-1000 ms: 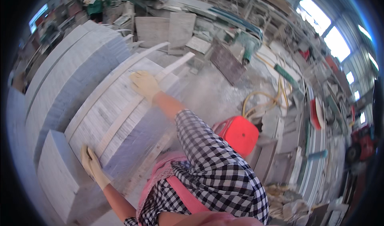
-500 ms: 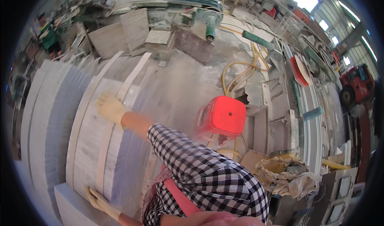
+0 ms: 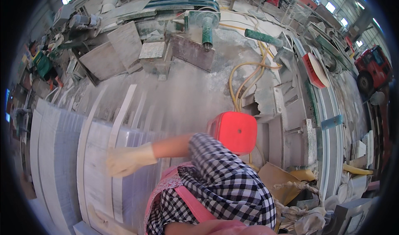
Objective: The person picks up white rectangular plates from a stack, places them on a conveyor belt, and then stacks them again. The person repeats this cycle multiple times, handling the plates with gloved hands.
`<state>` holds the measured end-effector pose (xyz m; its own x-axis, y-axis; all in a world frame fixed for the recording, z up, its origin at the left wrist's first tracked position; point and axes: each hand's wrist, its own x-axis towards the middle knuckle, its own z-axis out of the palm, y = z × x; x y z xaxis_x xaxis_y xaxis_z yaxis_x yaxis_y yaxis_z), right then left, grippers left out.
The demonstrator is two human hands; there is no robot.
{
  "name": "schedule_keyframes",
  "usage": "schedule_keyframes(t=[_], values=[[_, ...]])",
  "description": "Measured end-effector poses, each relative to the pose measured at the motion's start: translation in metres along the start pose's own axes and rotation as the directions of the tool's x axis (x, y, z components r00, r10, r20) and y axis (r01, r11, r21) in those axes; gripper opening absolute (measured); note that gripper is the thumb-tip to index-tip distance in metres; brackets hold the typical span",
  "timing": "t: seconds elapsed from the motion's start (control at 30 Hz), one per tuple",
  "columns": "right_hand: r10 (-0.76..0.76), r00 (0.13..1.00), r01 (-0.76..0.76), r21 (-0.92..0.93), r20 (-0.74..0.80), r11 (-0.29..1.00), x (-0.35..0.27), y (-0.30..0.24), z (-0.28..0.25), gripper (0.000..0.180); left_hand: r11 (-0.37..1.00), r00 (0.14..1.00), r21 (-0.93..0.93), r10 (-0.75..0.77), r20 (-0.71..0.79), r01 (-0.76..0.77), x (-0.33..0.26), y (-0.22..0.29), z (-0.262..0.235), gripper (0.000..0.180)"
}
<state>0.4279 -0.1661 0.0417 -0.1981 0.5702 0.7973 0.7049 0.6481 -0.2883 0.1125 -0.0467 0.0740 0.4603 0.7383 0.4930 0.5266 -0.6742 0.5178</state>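
Dusty concrete floor (image 3: 187,97) of a stone-cutting workshop, daylight entering through high windows at the upper rim, formed the setting.

Item: stack of pale grey stone slabs (image 3: 95,160), long and narrow, standing on edge in curved rows across the lower left of the view, one thin white strip (image 3: 122,110) projecting upward from among them.

Right hand (image 3: 124,161): in a cream rubber glove, blurred, laid flat against the face of a slab near the middle of the stack; fingers extended and lying close together, pointing left. Bare forearm ran back to a rolled black-and-white checked sleeve (image 3: 216,168), worn with a pink apron strap (image 3: 193,204).

Left hand: outside the frame; finger state could not be told.

Just beside the sleeve, right of the stack: red plastic stool (image 3: 233,131), seat upward. Behind the stool: yellow hose (image 3: 241,79) looping across the floor toward a green cutting machine (image 3: 203,25). Near the machine: loose grey stone offcuts (image 3: 124,43), leaning or lying flat. Right of the stool: further grey slabs (image 3: 291,122) on edge, a crumpled piece of brown cardboard (image 3: 280,181) and pale sacking (image 3: 307,218) at lower right. Far right rim: red vehicle (image 3: 372,66), well apart from the stack.
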Motion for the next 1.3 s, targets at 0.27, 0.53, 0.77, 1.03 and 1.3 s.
schedule_keyframes(t=[0.27, 0.53, 0.77, 1.03, 1.3], values=[[0.914, 0.365, -0.906, -0.294, -0.18, 0.304, -0.322, -0.046, -0.098, 0.035, 0.694, 0.695, -0.473, 0.687, 0.212, -0.542, 0.026, 0.178, 0.19, 0.022], [0.628, -0.718, -0.676, 0.085, -0.3, -0.732, -0.535, -0.267, -0.076, 0.019, 0.646, 0.657, -0.651, 0.697, 0.288, -0.399, 0.044, 0.278, 0.248, 0.008], [0.472, -0.794, -0.604, 0.415, -0.383, -0.68, -0.455, -0.285, -0.084, 0.034, 0.613, 0.598, -0.778, 0.677, 0.429, -0.137, 0.06, 0.346, 0.286, 0.023], [0.524, -0.802, -0.541, 0.721, -0.287, -0.433, -0.451, -0.242, -0.14, 0.03, 0.587, 0.517, -0.671, 0.44, 0.734, 0.453, 0.07, 0.382, 0.33, 0.033], [0.661, -0.688, -0.721, 0.389, -0.298, -0.574, -0.448, -0.13, -0.256, 0.034, 0.483, 0.548, -0.59, 0.244, 0.8, 0.647, 0.131, 0.4, 0.398, 0.03]])
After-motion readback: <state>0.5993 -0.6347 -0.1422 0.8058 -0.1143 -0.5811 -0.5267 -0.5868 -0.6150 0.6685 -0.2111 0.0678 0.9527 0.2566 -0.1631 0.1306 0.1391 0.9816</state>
